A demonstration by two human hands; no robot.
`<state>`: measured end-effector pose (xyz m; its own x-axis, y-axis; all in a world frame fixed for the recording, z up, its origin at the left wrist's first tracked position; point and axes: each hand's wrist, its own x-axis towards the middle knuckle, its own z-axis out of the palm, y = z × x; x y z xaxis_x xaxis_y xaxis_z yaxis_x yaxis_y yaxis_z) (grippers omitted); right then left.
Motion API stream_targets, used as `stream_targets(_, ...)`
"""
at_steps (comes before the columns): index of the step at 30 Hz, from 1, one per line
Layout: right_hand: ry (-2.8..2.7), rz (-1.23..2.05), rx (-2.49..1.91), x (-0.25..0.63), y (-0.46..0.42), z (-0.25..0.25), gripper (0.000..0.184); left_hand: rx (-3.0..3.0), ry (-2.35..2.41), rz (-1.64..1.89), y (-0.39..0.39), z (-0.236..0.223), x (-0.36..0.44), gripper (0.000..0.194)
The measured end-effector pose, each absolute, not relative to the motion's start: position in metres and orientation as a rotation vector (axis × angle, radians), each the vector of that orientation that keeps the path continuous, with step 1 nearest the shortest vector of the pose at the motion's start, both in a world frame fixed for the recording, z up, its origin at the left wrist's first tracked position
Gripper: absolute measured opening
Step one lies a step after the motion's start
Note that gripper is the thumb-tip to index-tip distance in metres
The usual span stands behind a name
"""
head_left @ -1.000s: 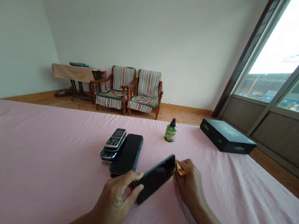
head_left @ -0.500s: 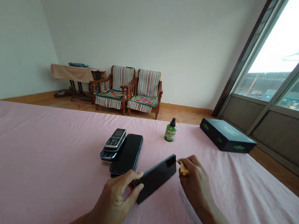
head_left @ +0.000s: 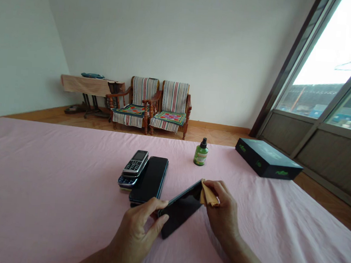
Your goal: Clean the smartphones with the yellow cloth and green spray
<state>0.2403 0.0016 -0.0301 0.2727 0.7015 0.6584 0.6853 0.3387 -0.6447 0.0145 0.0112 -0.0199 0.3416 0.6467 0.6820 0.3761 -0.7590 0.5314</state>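
My left hand (head_left: 140, 231) grips the near end of a black smartphone (head_left: 179, 210), holding it tilted above the pink cloth. My right hand (head_left: 222, 213) pinches a small orange cloth (head_left: 207, 196) and presses it on the phone's far end. Just beyond lie another black smartphone (head_left: 149, 179) and a keypad phone (head_left: 135, 163) stacked on a third handset.
A green bottle with a black cap (head_left: 201, 152) stands past the phones. A dark flat box (head_left: 266, 158) lies at the right edge of the pink surface (head_left: 54, 179). Two wooden armchairs (head_left: 153, 105) and a small side table (head_left: 90, 86) stand by the far wall. A window fills the right.
My right hand moved the orange cloth from beside the phone's far end onto its screen. The left hand kept its grip, and the phone tilted slightly.
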Motion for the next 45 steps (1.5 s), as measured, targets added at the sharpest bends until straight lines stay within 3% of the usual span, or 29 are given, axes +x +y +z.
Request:
stream_targets(11, -1.682, 0.254, -1.115, 0.213, -0.013, -0.022, 0.036, 2.324, 0.921, 1.357, 0.010, -0.019, 0.014, 0.021)
stream_targets(20, -1.405, 0.031, -1.404, 0.244, 0.002, -0.028, 0.028, 2.337, 0.892, 1.353, 0.012, -0.022, 0.014, 0.020)
stream_targets(37, -1.776, 0.327, -0.982, 0.192, -0.026, -0.019, 0.037, 2.327, 0.823, 1.298, 0.010, -0.017, 0.015, 0.022)
stream_targets(45, -1.724, 0.223, -1.203, 0.211, -0.018, -0.024, 0.052, 2.454, 0.811, 1.375, 0.010, -0.023, 0.014, 0.021)
